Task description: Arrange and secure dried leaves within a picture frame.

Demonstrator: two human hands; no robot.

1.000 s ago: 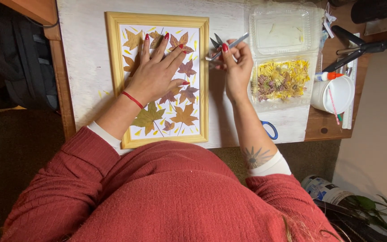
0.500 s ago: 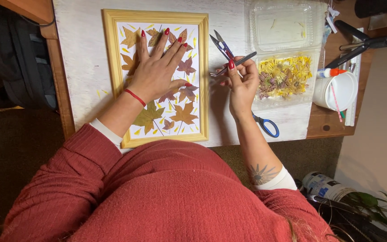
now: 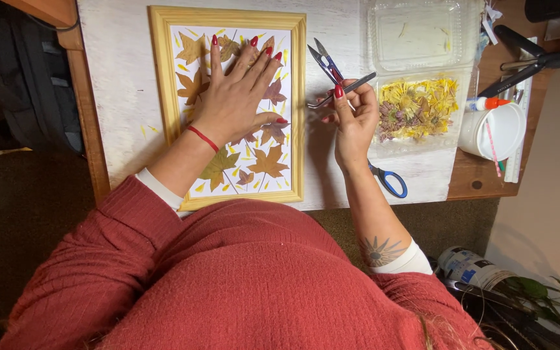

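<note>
Step in hand, as judged: pressing down pressed leaves inside a picture frame while small tools wait in the other hand. The white table top (image 3: 124, 97), matt and slightly scuffed, carries everything. On it lies the wooden frame (image 3: 163, 110), pale yellow-gold, rectangular, flat, with a white backing sheet (image 3: 186, 188) scattered with thin yellow petal slivers. On that sheet sit the dried maple leaves (image 3: 268, 162), brittle-looking, lobed and pointed, in tan, olive and dull purple. The left hand (image 3: 234, 97) lies flat on the upper leaves, fingers spread, palm down, pressing. To the right of the frame, the right hand (image 3: 354, 120) is raised just off the table, thumb and forefinger pinched on metal tweezers (image 3: 348, 87) and a pair of thread snips (image 3: 324, 59) with narrow pointed blades; exact grip on each cannot be told. Further right, a clear plastic clamshell box (image 3: 422, 32), thin and glossy, holds dried yellow flower heads (image 3: 416, 107), crumpled and papery, in its nearer half. Beside it stands a white cup (image 3: 494, 133), smooth. Blue-handled scissors (image 3: 390, 181) lie near the table edge under the right wrist. Judgement: placing a further piece calls for fine tweezer control, since the leaves look fragile and light enough to shift.
</note>
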